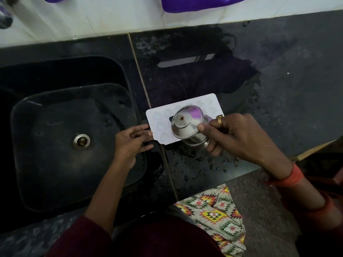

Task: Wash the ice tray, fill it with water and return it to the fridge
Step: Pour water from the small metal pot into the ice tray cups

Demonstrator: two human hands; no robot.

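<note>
On the left sits a big dark sink (55, 145) with a round metal drain (81, 141) in the bottom. It looks wet and has no dishes in it.

Next comes the left hand (130, 143). Its fingers pinch the near left edge of the white ice tray (159, 123) and keep it steady. The tray lies flat on the black counter (278, 89), just beside the sink. It has many small cups in it, and they look pale and shiny — I cannot tell how much water is in them.

Over the tray, the right hand (239, 134) grips a small steel pot (187, 125). The pot is tipped far over, so we see its round bottom. It looks like it is pouring water into the tray.

The tray looks thin, light and a bit bendy. Full of water it will slosh and spill, so I think it is best held flat by both short ends and carried slowly.

The counter is dark stone with water drops and a wet patch around the tray — slippery. A white tiled wall (92, 19) runs along the far side.
</note>
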